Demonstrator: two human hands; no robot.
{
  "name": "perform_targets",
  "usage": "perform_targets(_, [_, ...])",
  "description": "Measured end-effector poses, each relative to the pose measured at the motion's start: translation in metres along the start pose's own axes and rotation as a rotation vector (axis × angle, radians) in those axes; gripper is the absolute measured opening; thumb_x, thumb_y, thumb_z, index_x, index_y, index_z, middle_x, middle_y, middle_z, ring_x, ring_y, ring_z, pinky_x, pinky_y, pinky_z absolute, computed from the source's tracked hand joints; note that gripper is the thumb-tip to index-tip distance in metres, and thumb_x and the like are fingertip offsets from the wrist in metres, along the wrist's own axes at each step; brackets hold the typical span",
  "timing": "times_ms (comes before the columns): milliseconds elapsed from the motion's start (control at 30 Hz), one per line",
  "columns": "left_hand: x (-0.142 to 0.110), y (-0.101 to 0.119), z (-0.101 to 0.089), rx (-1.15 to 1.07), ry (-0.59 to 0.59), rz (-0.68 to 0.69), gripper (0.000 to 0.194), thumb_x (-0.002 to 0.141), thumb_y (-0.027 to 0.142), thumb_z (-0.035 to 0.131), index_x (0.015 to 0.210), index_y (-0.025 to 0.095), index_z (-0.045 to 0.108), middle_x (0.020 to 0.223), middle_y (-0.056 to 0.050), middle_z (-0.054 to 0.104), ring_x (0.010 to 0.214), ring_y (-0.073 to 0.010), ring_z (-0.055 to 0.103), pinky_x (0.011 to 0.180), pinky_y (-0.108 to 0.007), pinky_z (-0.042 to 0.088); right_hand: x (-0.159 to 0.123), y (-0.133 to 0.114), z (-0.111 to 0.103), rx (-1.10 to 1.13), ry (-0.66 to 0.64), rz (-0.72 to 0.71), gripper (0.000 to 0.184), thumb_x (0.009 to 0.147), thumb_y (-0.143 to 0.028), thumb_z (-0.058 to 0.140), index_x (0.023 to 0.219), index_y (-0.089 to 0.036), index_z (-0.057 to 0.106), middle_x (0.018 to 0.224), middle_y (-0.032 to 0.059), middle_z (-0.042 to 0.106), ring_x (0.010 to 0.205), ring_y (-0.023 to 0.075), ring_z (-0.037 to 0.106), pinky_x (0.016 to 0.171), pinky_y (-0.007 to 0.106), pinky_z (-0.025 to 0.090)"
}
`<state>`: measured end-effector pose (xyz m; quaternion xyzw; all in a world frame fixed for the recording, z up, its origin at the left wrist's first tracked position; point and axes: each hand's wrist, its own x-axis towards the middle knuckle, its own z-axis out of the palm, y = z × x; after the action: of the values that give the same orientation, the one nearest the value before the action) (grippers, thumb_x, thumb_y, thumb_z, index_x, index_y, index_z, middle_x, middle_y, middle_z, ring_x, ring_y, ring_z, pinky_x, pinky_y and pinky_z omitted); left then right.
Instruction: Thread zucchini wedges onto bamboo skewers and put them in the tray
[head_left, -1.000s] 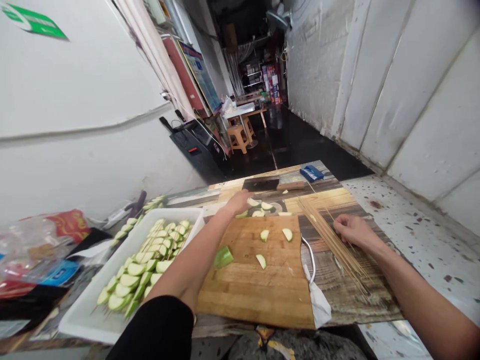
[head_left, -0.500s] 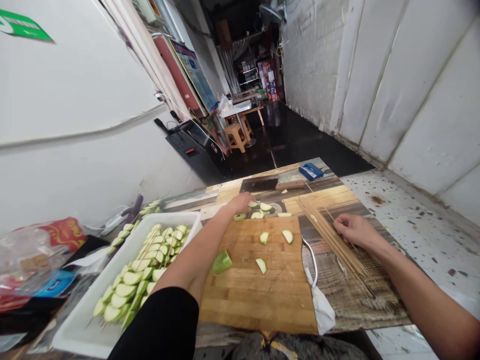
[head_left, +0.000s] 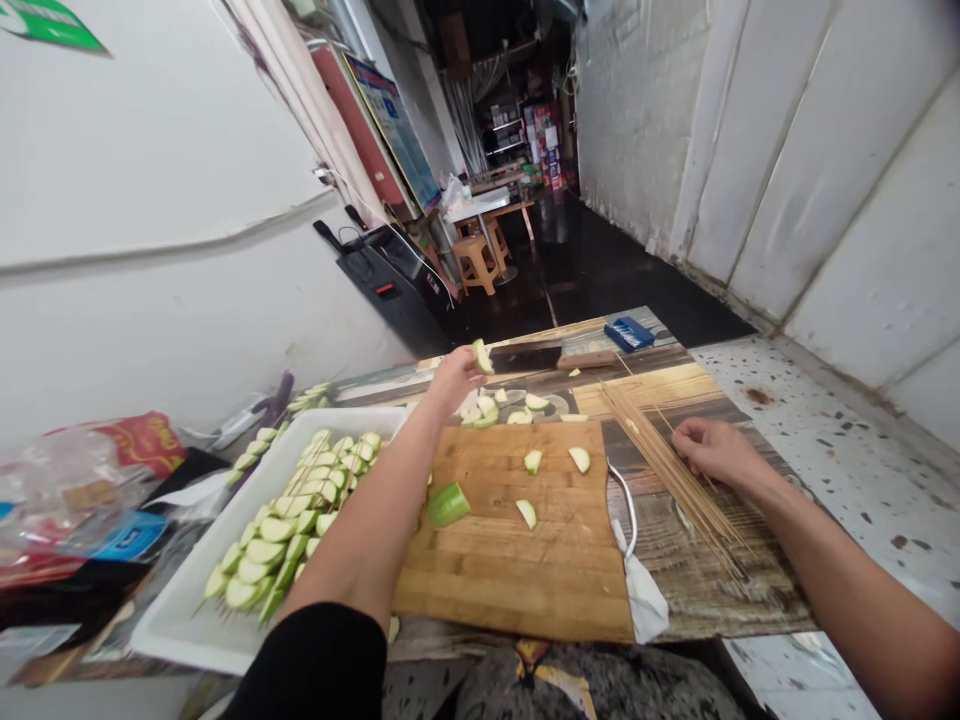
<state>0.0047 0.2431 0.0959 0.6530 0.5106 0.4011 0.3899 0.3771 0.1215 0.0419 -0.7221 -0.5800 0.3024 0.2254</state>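
Head view: now pinching a green-edged slice [head_left: 482, 357] in the fingertips of the left hand [head_left: 463, 372], raised near the cleaver [head_left: 525, 357], after reaching low among the loose slices [head_left: 519, 415] beyond the cutting board [head_left: 517, 590] half a second ago. Stretching the left forearm [head_left: 375, 510] forward between the white tray [head_left: 191, 640] and the board, partly across both in sight. Keeping the right hand [head_left: 706, 450] much as before, beside the bundle of sticks [head_left: 661, 466], fingers curled together, apparently around a single stick [head_left: 664, 418].
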Motion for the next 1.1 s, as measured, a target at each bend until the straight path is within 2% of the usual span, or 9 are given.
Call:
perform_targets(33, [-0.012,0.009,0.004,-0.107,0.028,-0.006,0.042,0.079,0.038,0.03,0.111,0.016,0.046,0.091,-0.007,0.061,0.08,-0.0135,0.06,0.074,-0.03,0.048,-0.001,-0.002,0.0,0.017,0.022,-0.006,0.014,0.072,-0.029,0.051,0.065,-0.018,0.054,0.039,-0.0024,0.052,0.035,0.0099,0.048,0.038,0.019,0.034])
perform_targets(133, [-0.063,0.033,0.026,-0.723,0.056,-0.111,0.041,0.075,0.031,0.042,0.114,0.019,0.047,0.089,-0.005,0.062,0.081,-0.0149,0.062,0.072,-0.029,0.049,-0.01,-0.014,-0.002,0.095,0.115,-0.047,0.017,0.075,-0.031,0.045,0.074,-0.017,0.054,0.049,-0.0013,0.055,0.038,0.0087,0.045,0.038,0.019,0.033])
perform_targets(300, [-0.137,0.045,0.06,-1.079,-0.061,-0.359,0.047,0.071,0.008,0.045,0.117,0.017,0.048,0.099,-0.009,0.064,0.09,-0.0163,0.062,0.079,-0.031,0.05,-0.055,-0.054,0.001,0.202,0.106,-0.221,0.023,0.077,-0.027,0.045,0.09,-0.016,0.06,0.056,-0.0018,0.052,0.045,0.0089,0.044,0.042,0.019,0.034])
perform_targets(467, [-0.157,0.039,0.059,-1.208,-0.004,-0.396,0.029,0.08,0.012,0.051,0.108,0.014,0.055,0.104,-0.009,0.064,0.091,-0.0141,0.062,0.08,-0.026,0.05,-0.12,-0.08,0.039,0.348,-0.146,-0.457,0.036,0.088,-0.037,0.042,0.118,-0.022,0.053,0.052,-0.0047,0.044,0.047,0.0102,0.042,0.045,0.021,0.034])
perform_targets(600, [-0.167,0.043,0.06,-1.393,-0.089,-0.523,0.022,0.086,0.023,0.045,0.101,0.012,0.056,0.104,-0.011,0.064,0.092,-0.0185,0.062,0.078,-0.032,0.053,-0.144,-0.08,0.078,0.577,-0.265,-0.411,0.028,0.091,-0.041,0.035,0.111,-0.024,0.044,0.061,-0.0045,0.049,0.042,0.0081,0.04,0.04,0.02,0.03])
perform_targets(733, [-0.183,0.052,0.066,-1.358,-0.086,-0.496,0.034,0.079,0.011,0.053,0.113,0.015,0.048,0.108,-0.012,0.062,0.104,-0.0224,0.059,0.089,-0.037,0.049,-0.145,-0.079,0.09,0.681,-0.284,-0.37,0.018,0.091,-0.04,0.037,0.093,-0.023,0.042,0.08,-0.0011,0.054,0.046,0.0063,0.043,0.043,0.02,0.034])
perform_targets(867, [-0.192,0.053,0.061,-1.216,0.046,-0.398,0.064,0.07,-0.001,0.058,0.126,0.023,0.036,0.115,-0.009,0.058,0.101,-0.0192,0.061,0.081,-0.026,0.052,-0.142,-0.082,0.079,0.651,-0.059,-0.389,0.015,0.088,-0.036,0.047,0.086,-0.021,0.047,0.079,0.0,0.052,0.054,0.0081,0.042,0.052,0.022,0.037])
perform_targets(967, [-0.194,0.046,0.053,-1.147,0.076,-0.389,0.06,0.07,0.003,0.061,0.122,0.023,0.039,0.112,-0.009,0.06,0.094,-0.0184,0.063,0.073,-0.023,0.053,-0.14,-0.089,0.078,0.7,-0.075,-0.457,0.012,0.088,-0.033,0.047,0.093,-0.022,0.048,0.08,0.0002,0.052,0.056,0.0091,0.041,0.053,0.023,0.036])
perform_targets(1100, [-0.195,0.037,0.045,-1.057,0.184,-0.367,0.038,0.069,0.007,0.065,0.1,0.016,0.045,0.093,-0.008,0.065,0.088,-0.0181,0.065,0.072,-0.023,0.052,-0.136,-0.103,0.09,0.765,-0.227,-0.473,0.03,0.089,-0.035,0.044,0.118,-0.026,0.039,0.075,-0.0023,0.05,0.047,0.0072,0.037,0.044,0.021,0.03])
